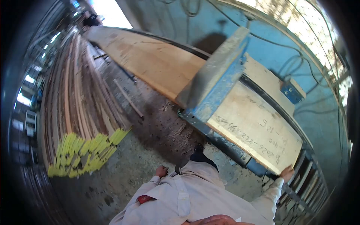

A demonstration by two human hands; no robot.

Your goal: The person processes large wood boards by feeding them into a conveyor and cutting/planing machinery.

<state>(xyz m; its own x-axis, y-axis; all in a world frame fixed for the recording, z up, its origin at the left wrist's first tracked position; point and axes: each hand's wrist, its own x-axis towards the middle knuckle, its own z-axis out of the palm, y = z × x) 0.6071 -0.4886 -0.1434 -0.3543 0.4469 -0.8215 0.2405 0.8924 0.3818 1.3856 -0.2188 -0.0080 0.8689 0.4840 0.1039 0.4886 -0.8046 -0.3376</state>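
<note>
your right hand (287, 173) touched the board (258, 131) at its lower-right corner, its length running upper left. your left hand (162, 171) hung farther off; whether either pinched, i couldn't tell.

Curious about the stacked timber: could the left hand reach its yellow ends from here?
Probably not without stepping closer: a stretch of floor seems to separate the left hand from the yellow ends, though nothing visible blocks it.

Dressed in a loose, creased off-white shirt (221, 200) with long sleeves (267, 200) and a buttoned placket (182, 197) down the front. Marked on the left of the chest by a small red item (145, 198) with pale lettering. Dark below the hem, too shadowed for shoes or trousers to be told apart.
</note>
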